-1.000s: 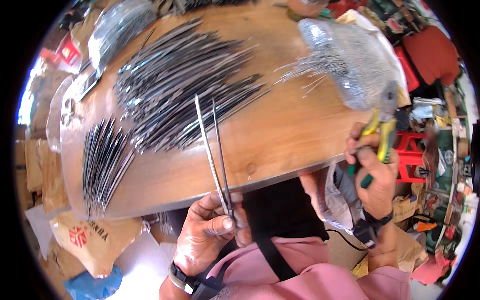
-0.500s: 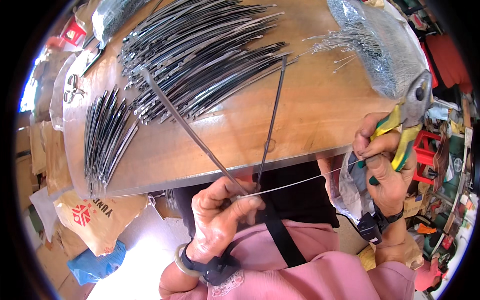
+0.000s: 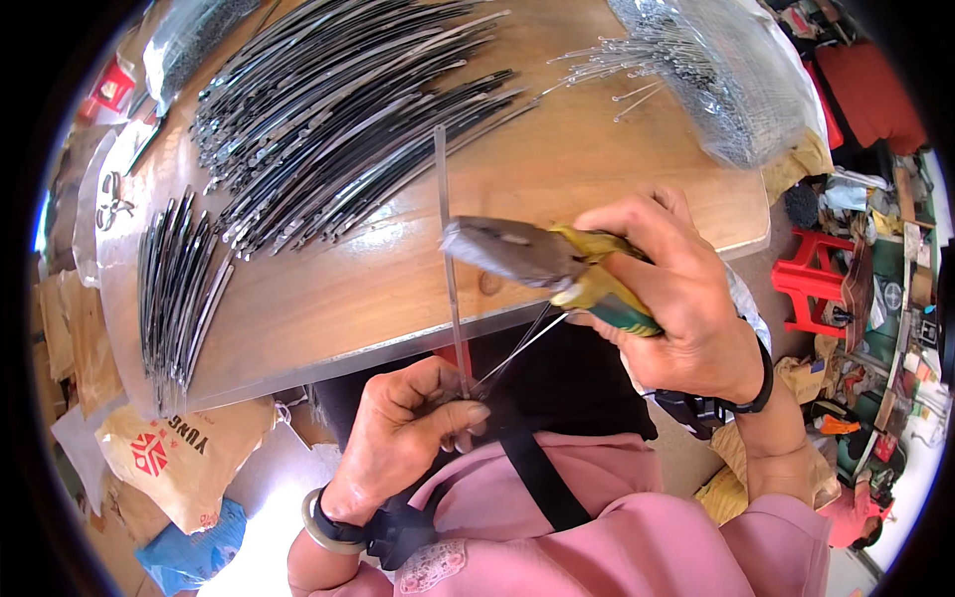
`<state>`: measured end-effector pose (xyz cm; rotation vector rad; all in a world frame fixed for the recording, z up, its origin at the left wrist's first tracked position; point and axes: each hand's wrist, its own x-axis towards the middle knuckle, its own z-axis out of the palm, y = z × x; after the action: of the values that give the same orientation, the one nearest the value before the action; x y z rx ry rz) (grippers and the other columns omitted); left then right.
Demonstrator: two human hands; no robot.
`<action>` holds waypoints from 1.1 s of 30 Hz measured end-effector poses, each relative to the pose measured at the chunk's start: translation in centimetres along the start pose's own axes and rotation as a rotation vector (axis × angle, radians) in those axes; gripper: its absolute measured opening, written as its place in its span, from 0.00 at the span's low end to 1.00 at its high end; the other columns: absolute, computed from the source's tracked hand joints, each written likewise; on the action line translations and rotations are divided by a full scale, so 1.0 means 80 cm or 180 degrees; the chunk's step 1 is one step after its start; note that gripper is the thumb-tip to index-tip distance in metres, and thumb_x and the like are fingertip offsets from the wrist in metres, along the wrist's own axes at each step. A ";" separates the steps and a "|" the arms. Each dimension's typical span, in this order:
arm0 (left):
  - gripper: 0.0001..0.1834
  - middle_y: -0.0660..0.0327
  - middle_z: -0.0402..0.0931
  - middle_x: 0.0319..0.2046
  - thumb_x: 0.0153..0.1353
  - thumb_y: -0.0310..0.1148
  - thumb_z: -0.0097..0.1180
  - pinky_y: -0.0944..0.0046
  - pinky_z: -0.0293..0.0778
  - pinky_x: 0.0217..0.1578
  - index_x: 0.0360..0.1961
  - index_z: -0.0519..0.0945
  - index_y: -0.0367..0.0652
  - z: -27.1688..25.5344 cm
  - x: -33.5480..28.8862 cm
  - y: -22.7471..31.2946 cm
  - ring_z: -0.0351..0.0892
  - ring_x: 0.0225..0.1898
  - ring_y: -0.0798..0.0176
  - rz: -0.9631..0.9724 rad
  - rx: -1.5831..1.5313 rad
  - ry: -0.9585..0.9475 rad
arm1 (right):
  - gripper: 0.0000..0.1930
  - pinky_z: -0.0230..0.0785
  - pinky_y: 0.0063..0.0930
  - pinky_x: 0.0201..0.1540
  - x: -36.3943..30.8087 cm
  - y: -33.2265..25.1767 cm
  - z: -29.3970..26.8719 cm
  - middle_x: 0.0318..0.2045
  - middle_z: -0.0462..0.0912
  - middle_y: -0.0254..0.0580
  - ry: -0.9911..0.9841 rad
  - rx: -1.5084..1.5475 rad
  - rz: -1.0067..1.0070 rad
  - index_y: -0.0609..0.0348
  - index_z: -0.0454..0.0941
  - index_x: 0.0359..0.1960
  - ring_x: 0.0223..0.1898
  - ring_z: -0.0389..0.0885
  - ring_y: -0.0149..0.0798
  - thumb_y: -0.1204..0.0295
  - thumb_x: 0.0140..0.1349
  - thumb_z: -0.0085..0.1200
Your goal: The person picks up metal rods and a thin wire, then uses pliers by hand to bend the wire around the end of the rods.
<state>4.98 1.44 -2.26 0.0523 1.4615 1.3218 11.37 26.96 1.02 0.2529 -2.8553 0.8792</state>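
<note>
My left hand (image 3: 413,413) is closed in a pinch in front of the table edge, gripping a narrow dark metal strip (image 3: 444,184) that stands nearly upright. A thin pale wire (image 3: 532,343) runs from those fingers up toward my right hand, with a second dark strand close beside it. My right hand (image 3: 676,289) is wrapped round pliers (image 3: 512,249) with yellow and green handles. The jaws point left and look blurred, passing over the strip in this view. Whether the right fingers also hold the wire's end is hidden behind the handles.
A large pile of dark metal strips (image 3: 328,129) covers the table's far left, with a smaller bundle (image 3: 179,289) nearer. Looped wires (image 3: 637,62) stick out of a clear plastic bag (image 3: 751,90) at the far right. A red stool (image 3: 811,279) stands right; a paper bag (image 3: 189,458) lies lower left.
My right hand has moved left with the pliers, whose jaws have swung from pointing up to pointing left. The strip in my left hand has turned from leaning left to nearly upright.
</note>
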 end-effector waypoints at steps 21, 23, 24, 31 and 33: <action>0.08 0.57 0.80 0.38 0.58 0.17 0.57 0.64 0.76 0.45 0.39 0.83 0.30 -0.035 0.022 0.030 0.80 0.37 0.62 0.0626 -0.0344 -0.0718 | 0.14 0.57 0.45 0.47 0.002 -0.005 0.016 0.40 0.75 0.47 0.0002 0.0156 -0.0277 0.65 0.79 0.29 0.39 0.74 0.47 0.77 0.36 0.57; 0.09 0.58 0.81 0.36 0.58 0.18 0.58 0.65 0.76 0.42 0.41 0.82 0.30 -0.022 0.020 0.048 0.79 0.36 0.64 0.0165 -0.0456 -0.0616 | 0.14 0.56 0.45 0.47 0.000 -0.008 0.016 0.41 0.75 0.48 0.0007 0.0122 -0.0325 0.65 0.78 0.28 0.39 0.74 0.47 0.77 0.34 0.57; 0.10 0.58 0.81 0.34 0.58 0.19 0.59 0.65 0.76 0.41 0.42 0.82 0.30 -0.016 0.022 0.057 0.79 0.35 0.65 -0.0072 -0.0560 -0.0625 | 0.13 0.56 0.45 0.47 0.000 -0.011 0.018 0.41 0.75 0.47 0.0017 0.0149 -0.0326 0.64 0.78 0.28 0.39 0.74 0.47 0.77 0.34 0.57; 0.10 0.65 0.75 0.23 0.65 0.31 0.51 0.69 0.69 0.23 0.42 0.80 0.37 0.004 0.023 0.042 0.71 0.21 0.72 -0.0152 -0.0271 -0.0602 | 0.12 0.55 0.46 0.45 -0.007 -0.020 0.031 0.41 0.76 0.45 -0.0098 0.0203 -0.0362 0.59 0.78 0.26 0.40 0.74 0.45 0.77 0.34 0.57; 0.10 0.64 0.74 0.22 0.65 0.32 0.52 0.70 0.67 0.20 0.39 0.79 0.36 0.016 0.019 0.018 0.70 0.18 0.71 -0.0154 -0.0946 -0.0206 | 0.11 0.57 0.47 0.46 -0.005 -0.020 0.022 0.42 0.76 0.44 0.0191 -0.0019 -0.0459 0.59 0.77 0.26 0.41 0.73 0.46 0.76 0.35 0.59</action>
<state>4.48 3.81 -1.91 -0.1326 1.1925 1.4708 11.93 24.67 0.37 0.4186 -2.7440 0.8354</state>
